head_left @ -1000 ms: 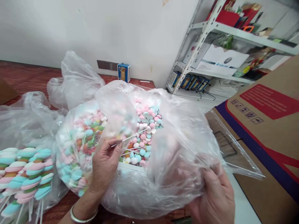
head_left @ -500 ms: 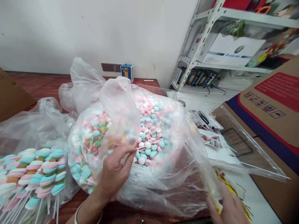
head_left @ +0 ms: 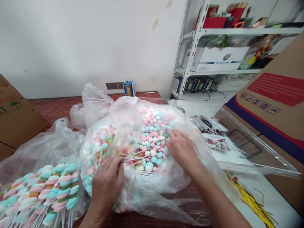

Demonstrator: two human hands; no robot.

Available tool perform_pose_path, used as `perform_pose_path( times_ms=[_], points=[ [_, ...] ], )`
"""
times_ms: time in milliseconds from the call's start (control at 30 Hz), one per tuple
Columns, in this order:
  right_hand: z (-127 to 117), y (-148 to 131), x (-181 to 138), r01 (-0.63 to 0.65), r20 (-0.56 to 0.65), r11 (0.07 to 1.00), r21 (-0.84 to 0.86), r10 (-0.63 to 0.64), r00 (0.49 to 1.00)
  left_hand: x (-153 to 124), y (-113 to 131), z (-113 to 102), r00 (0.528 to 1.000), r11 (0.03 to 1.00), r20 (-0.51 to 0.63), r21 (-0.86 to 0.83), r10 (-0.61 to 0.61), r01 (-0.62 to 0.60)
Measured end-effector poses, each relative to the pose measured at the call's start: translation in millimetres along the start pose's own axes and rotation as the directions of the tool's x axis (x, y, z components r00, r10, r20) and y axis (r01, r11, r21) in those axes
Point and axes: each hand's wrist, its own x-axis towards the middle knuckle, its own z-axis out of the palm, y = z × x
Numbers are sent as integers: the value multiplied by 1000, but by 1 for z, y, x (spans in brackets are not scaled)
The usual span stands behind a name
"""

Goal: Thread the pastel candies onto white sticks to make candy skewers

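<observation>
A big clear plastic bag (head_left: 152, 186) full of pink, blue and white marshmallow candies (head_left: 154, 139) lies open in front of me. White sticks (head_left: 136, 156) rest across the candies near the opening. My left hand (head_left: 108, 177) is at the front left of the opening, its fingers bent around the bag's plastic edge beside the sticks; the fingertips are partly hidden. At the right side of the opening, my right hand (head_left: 181, 148) reaches in with bent fingers slightly apart, touching the film or the candies. Finished-looking marshmallow skewers (head_left: 52, 186) lie in another plastic bag at the left.
Yellow twist ties (head_left: 254, 201) and packaged small items (head_left: 216, 142) lie on the white surface at the right. A clear plastic sheet (head_left: 256, 148) leans by a large carton (head_left: 273, 104). Another carton (head_left: 21, 120) stands at the left. A metal shelf (head_left: 190, 57) is behind.
My right hand has moved from the lower right, near the twist ties, to the bag's opening. My left hand has shifted slightly left and down. The view has tilted up.
</observation>
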Motion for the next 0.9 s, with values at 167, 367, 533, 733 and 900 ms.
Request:
perform_pose_path(
  times_ms=[167,367,533,733,900],
  points=[
    [4,42,6,-294,-50,954,-67,291,955,-12,-28,-21,976,973,-70,94,-205,212],
    [7,12,-63,90,-355,996,22,-77,932,0,4,-50,934,925,-109,-219,-341,312],
    [47,-11,-131,380,-353,899,217,-291,889,9,34,-27,979,888,-104,-446,-175,111],
    [47,-8,-165,76,-255,710,700,150,955,-2,52,0,956,722,-19,-660,-292,207],
    [7,-39,-123,-315,308,-44,948,371,876,-14,63,8,970,643,-11,-751,-242,152]
  ],
)
